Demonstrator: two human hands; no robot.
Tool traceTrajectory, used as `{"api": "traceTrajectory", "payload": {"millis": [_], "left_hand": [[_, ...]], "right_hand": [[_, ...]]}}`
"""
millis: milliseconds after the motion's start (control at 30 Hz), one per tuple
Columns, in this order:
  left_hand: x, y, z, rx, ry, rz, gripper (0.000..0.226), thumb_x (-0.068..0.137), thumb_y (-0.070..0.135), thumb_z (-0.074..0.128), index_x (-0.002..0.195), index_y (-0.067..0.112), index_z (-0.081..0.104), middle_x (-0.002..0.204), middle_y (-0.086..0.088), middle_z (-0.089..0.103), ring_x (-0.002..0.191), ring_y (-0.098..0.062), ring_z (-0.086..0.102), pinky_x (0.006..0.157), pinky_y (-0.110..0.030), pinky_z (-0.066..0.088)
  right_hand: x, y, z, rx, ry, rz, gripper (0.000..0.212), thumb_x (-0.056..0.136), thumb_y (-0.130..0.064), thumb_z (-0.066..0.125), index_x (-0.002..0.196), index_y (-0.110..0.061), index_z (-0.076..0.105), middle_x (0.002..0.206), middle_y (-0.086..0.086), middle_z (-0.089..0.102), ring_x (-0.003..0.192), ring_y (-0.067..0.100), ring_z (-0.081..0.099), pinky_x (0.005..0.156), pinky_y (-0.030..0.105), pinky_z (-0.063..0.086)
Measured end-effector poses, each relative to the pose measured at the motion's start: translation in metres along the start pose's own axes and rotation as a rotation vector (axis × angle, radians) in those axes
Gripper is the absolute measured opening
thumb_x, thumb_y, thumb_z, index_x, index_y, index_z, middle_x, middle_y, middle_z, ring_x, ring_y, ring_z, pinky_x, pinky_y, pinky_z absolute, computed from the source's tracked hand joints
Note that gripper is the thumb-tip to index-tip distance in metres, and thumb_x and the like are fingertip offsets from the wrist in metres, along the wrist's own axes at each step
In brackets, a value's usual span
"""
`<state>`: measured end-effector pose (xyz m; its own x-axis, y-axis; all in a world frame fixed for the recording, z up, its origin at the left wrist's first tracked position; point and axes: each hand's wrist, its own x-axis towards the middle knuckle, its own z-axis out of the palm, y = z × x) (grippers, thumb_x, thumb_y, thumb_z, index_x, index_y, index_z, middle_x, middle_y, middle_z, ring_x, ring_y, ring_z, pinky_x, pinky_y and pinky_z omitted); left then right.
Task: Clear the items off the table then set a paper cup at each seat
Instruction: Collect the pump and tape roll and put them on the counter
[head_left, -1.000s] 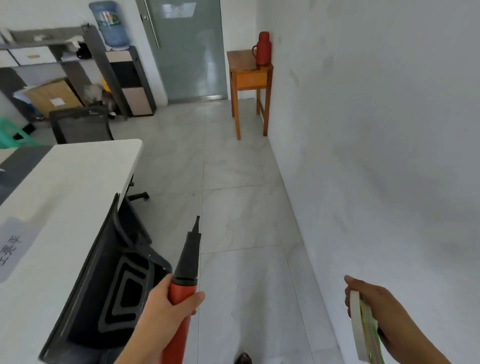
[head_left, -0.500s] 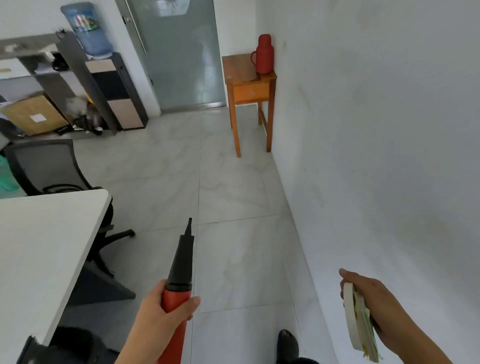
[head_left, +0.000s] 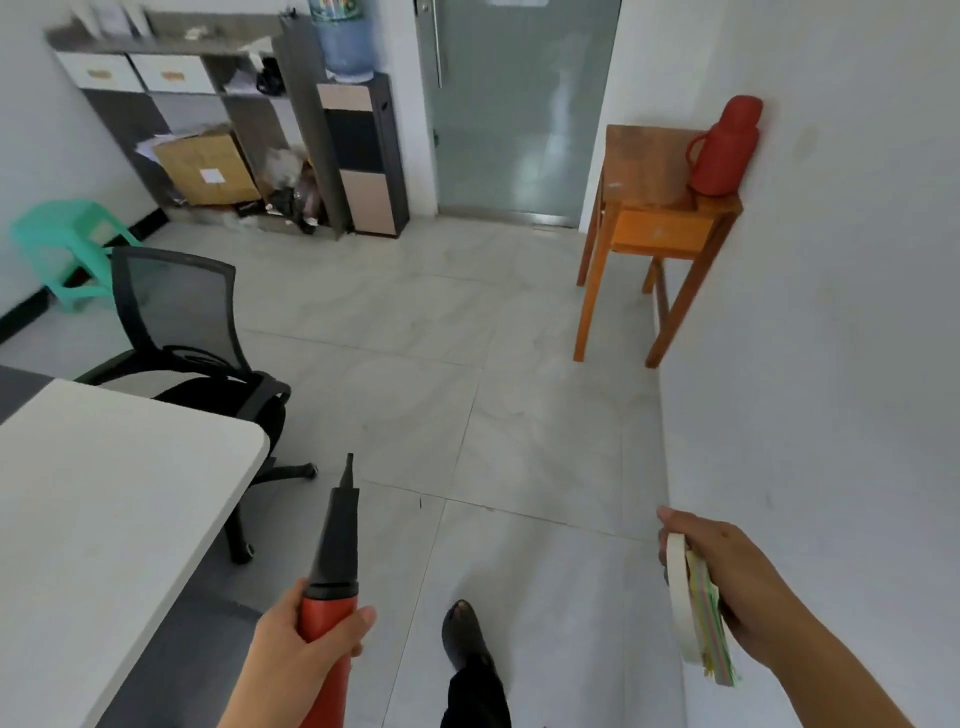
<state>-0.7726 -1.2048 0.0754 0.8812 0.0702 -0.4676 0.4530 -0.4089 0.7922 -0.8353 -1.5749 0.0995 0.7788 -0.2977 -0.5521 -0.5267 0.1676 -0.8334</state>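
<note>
The left hand (head_left: 306, 639) gripped the pump (head_left: 332, 566); the right hand (head_left: 727, 577) clasped the tape roll (head_left: 678, 597) and notes (head_left: 716, 644), presumably clearing the table (head_left: 104, 493).

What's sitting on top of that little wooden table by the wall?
A red thermos stands on the wooden table, on its wall side. The rest of the top looks like bare wood. The spot behind the thermos is covered, and the orange drawer is shut, so its inside is hidden.

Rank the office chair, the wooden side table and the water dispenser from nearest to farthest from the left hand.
From the left hand:
1. Office chair, ahead on the left.
2. Wooden side table, against the right wall.
3. Water dispenser, far back by the door.
</note>
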Motion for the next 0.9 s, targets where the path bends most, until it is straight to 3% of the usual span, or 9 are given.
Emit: {"api": "traceTrajectory", "payload": {"millis": [167,433,733,800,900], "left_hand": [[0.123,0.087,-0.013,-0.006,-0.029,0.034,0.031,0.069,0.011,0.086,0.091,0.012,0.064,0.064,-0.01,0.074,0.059,-0.026,0.073,0.068,-0.047,0.06],[0.294,0.229,-0.008,0.042,-0.111,0.231,0.026,0.071,0.021,0.085,0.082,0.023,0.062,0.071,-0.008,0.074,0.062,-0.023,0.072,0.06,-0.035,0.058],[0.468,0.308,-0.009,-0.058,0.043,0.04,0.037,0.064,0.017,0.089,0.09,0.01,0.064,0.065,-0.017,0.073,0.056,-0.029,0.07,0.066,-0.048,0.059],[0.499,0.335,-0.017,-0.112,0.102,0.001,0.041,0.061,0.017,0.091,0.091,0.007,0.065,0.065,-0.018,0.073,0.058,-0.032,0.071,0.065,-0.045,0.058],[0.549,0.357,-0.028,-0.125,0.204,-0.011,0.03,0.068,0.01,0.087,0.089,0.009,0.065,0.063,-0.015,0.073,0.059,-0.031,0.071,0.062,-0.042,0.058]], "right_hand": [[0.085,-0.068,0.038,0.006,0.017,0.066,0.041,0.071,-0.044,0.068,0.064,-0.008,0.051,0.06,0.012,0.041,0.05,0.021,0.042,0.054,0.03,0.036],[0.234,-0.181,0.059,-0.001,0.061,-0.017,0.037,0.088,-0.035,0.062,0.067,-0.006,0.051,0.066,0.014,0.039,0.053,0.02,0.038,0.054,0.029,0.033],[0.477,-0.306,0.104,-0.073,-0.067,-0.012,0.038,0.087,-0.035,0.063,0.064,-0.007,0.052,0.056,0.01,0.043,0.047,0.018,0.041,0.057,0.031,0.033],[0.529,-0.35,0.124,-0.073,-0.132,-0.019,0.037,0.086,-0.034,0.064,0.062,-0.01,0.05,0.054,0.008,0.041,0.046,0.018,0.041,0.057,0.031,0.033],[0.604,-0.414,0.16,-0.154,-0.214,-0.045,0.035,0.088,-0.033,0.063,0.066,-0.01,0.05,0.053,0.005,0.042,0.046,0.016,0.042,0.059,0.031,0.034]]}}
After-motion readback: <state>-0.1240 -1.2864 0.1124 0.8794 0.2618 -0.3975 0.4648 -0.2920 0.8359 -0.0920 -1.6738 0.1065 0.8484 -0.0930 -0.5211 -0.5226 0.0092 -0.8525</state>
